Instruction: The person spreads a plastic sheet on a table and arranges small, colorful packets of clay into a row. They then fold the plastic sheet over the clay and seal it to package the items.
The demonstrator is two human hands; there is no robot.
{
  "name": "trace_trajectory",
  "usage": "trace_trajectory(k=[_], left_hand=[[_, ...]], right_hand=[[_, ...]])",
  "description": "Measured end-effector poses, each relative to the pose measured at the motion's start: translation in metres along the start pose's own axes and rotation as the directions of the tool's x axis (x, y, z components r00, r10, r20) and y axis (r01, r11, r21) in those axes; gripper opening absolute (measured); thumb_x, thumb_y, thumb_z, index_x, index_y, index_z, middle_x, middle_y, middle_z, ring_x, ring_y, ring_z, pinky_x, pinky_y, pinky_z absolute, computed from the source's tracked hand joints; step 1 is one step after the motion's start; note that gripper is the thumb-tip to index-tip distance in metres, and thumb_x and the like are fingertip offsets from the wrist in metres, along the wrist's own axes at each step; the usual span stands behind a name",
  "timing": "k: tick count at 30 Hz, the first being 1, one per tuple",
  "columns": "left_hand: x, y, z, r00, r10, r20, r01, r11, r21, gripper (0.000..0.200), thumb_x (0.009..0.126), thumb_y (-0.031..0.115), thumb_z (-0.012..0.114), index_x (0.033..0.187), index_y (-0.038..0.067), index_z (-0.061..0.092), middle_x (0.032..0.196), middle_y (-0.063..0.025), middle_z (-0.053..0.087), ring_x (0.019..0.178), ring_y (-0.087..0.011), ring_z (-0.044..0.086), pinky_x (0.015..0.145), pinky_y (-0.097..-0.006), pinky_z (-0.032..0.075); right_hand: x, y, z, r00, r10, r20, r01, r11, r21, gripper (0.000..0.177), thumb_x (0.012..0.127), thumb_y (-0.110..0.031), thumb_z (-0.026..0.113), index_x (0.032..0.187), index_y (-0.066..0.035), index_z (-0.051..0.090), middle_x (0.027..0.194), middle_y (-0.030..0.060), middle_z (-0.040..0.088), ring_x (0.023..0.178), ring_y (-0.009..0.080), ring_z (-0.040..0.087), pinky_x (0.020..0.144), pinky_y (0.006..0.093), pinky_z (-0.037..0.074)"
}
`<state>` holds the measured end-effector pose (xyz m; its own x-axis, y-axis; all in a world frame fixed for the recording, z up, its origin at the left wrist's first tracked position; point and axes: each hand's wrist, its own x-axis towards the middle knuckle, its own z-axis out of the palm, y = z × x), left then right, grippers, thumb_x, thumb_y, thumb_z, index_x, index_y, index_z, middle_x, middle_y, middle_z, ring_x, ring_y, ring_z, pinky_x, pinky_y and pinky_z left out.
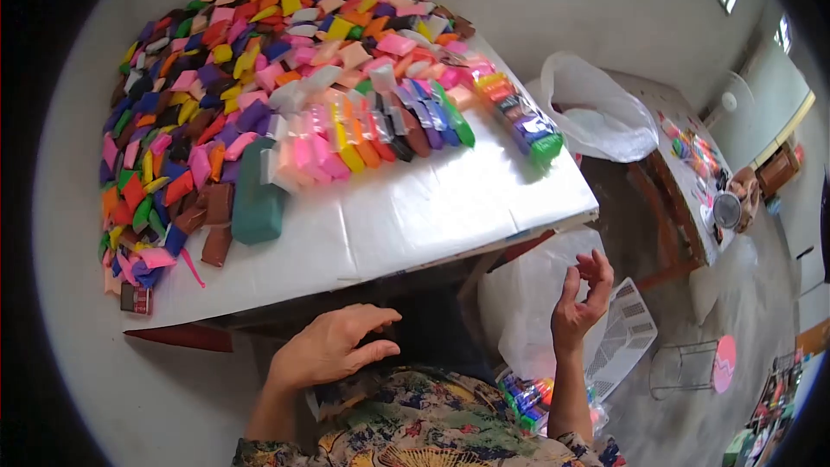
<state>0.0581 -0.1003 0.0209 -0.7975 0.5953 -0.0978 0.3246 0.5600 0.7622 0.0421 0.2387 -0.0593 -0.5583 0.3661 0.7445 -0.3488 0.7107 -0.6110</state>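
Observation:
My left hand (333,346) is raised over my lap below the table's front edge, its fingers and thumb apart with nothing between them. On the right, my right hand (584,294) is lifted near a clear plastic bag (527,294), fingers apart and slightly curled, holding nothing. On the white table (406,225) a row of wrapped coloured packets (346,134) lies beside a dark green block (258,199). A second, shorter packet row (517,117) lies near the right edge. A large heap of small coloured packets (207,78) covers the table's back and left.
Bagged coloured packets (527,398) lie low beside my right arm, near a white perforated basket (627,329). A large clear bag (596,108) hangs between the tables. Another table (692,199) and a pink-topped stool (724,363) stand at the right.

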Motion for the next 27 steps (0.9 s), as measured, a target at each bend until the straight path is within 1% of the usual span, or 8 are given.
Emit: trace_trajectory(k=[10,15,16,18,20,24,25,27], left_hand=[[-0.035,-0.015,-0.026,0.963,0.003,-0.269,-0.045,0.987,-0.151,0.033,0.086,0.016,0.074,0.114,0.002,0.065,0.1,-0.0143,0.069,0.088,-0.0274,0.068,0.079,-0.0342,0.053],[-0.028,-0.018,-0.039,0.857,0.062,-0.512,-0.178,0.967,-0.182,0.018,0.082,0.002,0.07,0.1,0.001,0.07,0.087,-0.0119,0.069,0.076,-0.0231,0.066,0.07,-0.0312,0.052],[-0.026,-0.021,-0.041,0.818,0.089,-0.568,-0.179,0.978,-0.104,0.015,0.083,0.001,0.067,0.099,0.001,0.069,0.084,-0.0114,0.068,0.073,-0.0211,0.065,0.067,-0.0302,0.05],[-0.021,-0.033,-0.04,0.75,0.075,-0.657,-0.109,0.994,-0.011,0.01,0.089,0.001,0.062,0.097,-0.002,0.067,0.084,-0.0118,0.065,0.074,-0.0198,0.061,0.069,-0.0287,0.048],[-0.014,-0.046,-0.035,0.765,-0.025,-0.644,-0.049,0.994,-0.096,0.01,0.092,-0.001,0.057,0.096,-0.003,0.065,0.093,-0.0096,0.064,0.081,-0.0172,0.058,0.072,-0.0265,0.047],[-0.009,-0.047,-0.032,0.752,-0.005,-0.659,-0.094,0.989,-0.115,0.009,0.094,0.003,0.057,0.094,-0.003,0.064,0.09,-0.0059,0.06,0.077,-0.012,0.052,0.069,-0.0224,0.041],[-0.01,-0.051,-0.035,0.763,-0.028,-0.646,-0.077,0.988,-0.134,0.011,0.096,0.005,0.056,0.094,-0.002,0.063,0.09,-0.0047,0.058,0.077,-0.0105,0.05,0.069,-0.0214,0.039],[-0.007,-0.053,-0.035,0.763,-0.042,-0.645,-0.073,0.986,-0.151,0.013,0.098,0.007,0.054,0.094,-0.001,0.062,0.089,-0.0033,0.055,0.074,-0.0083,0.045,0.067,-0.0204,0.036]], right_hand=[[0.094,-0.085,0.073,0.916,-0.316,0.247,0.24,0.925,0.294,0.03,0.084,0.009,0.066,0.112,0.001,0.063,0.088,0.0101,0.066,0.071,0.0152,0.063,0.066,0.0265,0.05],[0.122,-0.073,0.06,0.891,-0.44,0.114,0.427,0.896,0.125,0.022,0.084,0.006,0.067,0.105,0.001,0.065,0.084,0.0104,0.066,0.069,0.0156,0.064,0.064,0.0283,0.051],[0.127,-0.057,0.045,0.908,-0.412,0.075,0.41,0.911,0.043,0.019,0.087,0.003,0.064,0.106,0.001,0.064,0.085,0.0108,0.067,0.07,0.0155,0.064,0.064,0.0283,0.051],[0.129,-0.042,0.02,0.994,-0.097,-0.047,0.106,0.96,0.259,0.015,0.096,-0.006,0.055,0.106,0.002,0.063,0.083,0.0067,0.067,0.067,0.0121,0.06,0.064,0.0257,0.05],[0.118,0.001,-0.009,0.974,0.189,-0.125,-0.138,0.932,0.335,0.019,0.1,-0.017,0.057,0.1,0.001,0.064,0.078,0.0046,0.065,0.065,0.009,0.057,0.059,0.0235,0.047],[0.013,0.114,-0.068,0.898,0.438,-0.037,-0.439,0.898,-0.017,0.027,0.102,-0.022,0.053,0.087,-0.001,0.063,0.07,0.0044,0.064,0.055,0.0096,0.055,0.051,0.025,0.045],[-0.031,0.151,-0.078,0.817,0.576,-0.007,-0.572,0.811,-0.125,0.028,0.1,-0.021,0.053,0.081,-0.002,0.062,0.062,0.0038,0.061,0.051,0.0101,0.056,0.05,0.0253,0.045],[-0.11,0.19,-0.082,0.694,0.717,0.067,-0.665,0.673,-0.325,0.023,0.093,-0.019,0.057,0.082,-0.001,0.066,0.061,0.0075,0.065,0.05,0.0145,0.063,0.05,0.0292,0.049]])
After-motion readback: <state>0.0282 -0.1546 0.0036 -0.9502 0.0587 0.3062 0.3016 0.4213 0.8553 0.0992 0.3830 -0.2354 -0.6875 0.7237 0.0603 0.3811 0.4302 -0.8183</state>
